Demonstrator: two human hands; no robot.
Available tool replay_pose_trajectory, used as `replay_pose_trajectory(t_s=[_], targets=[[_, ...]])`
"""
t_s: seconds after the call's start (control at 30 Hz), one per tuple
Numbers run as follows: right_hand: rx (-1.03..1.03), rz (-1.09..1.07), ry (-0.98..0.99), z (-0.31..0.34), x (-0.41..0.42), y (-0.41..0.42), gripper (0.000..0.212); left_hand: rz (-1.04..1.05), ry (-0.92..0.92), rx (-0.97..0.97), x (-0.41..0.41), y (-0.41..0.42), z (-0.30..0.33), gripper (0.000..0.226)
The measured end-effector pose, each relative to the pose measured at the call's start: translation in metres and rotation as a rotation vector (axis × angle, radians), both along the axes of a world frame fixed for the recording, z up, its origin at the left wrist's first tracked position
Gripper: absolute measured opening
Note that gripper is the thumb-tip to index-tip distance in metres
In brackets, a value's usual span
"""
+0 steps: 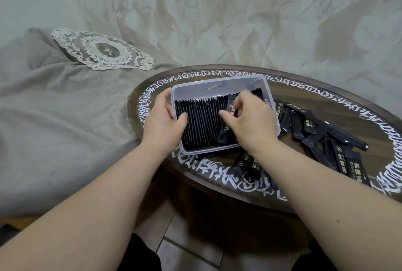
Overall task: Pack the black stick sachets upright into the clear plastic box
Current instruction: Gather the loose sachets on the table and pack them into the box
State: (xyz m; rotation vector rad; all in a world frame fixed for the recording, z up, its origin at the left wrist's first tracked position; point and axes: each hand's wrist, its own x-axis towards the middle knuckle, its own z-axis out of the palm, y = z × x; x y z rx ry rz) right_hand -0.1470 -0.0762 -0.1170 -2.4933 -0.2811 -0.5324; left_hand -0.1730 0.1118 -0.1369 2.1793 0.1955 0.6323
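Our left hand (164,121) grips the box (219,82) wall, thumb inside; our right hand (250,119) pinches a sachet (231,105) beside the packed row (201,123). We should slide it in upright and tight. Loose sachets (315,131) wait on the table (304,92); their print and its white lettering are unreadable.

A home, likely a bedroom: a bed under grey bedding (54,107) fills the left, a lace doily (102,50) at upper left, pale curtains (217,9) behind.
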Motion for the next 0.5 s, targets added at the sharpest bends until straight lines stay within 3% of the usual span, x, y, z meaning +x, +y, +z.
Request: replay_pose_trajectory(t_s=[0.13, 0.3, 0.5], targets=[[-0.187, 0.204, -0.034, -0.003, -0.01, 0.02, 0.02, 0.006, 0.007, -0.014, -0.003, 0.001, 0.003, 0.058], [-0.09, 0.167, -0.006, -0.004, 0.0, 0.006, 0.013, -0.047, 0.095, 0.018, -0.004, 0.004, 0.005, 0.076], [-0.153, 0.118, -0.01, -0.004, 0.004, -0.024, 0.012, -0.002, 0.109, 0.083, 0.003, 0.005, -0.001, 0.072]])
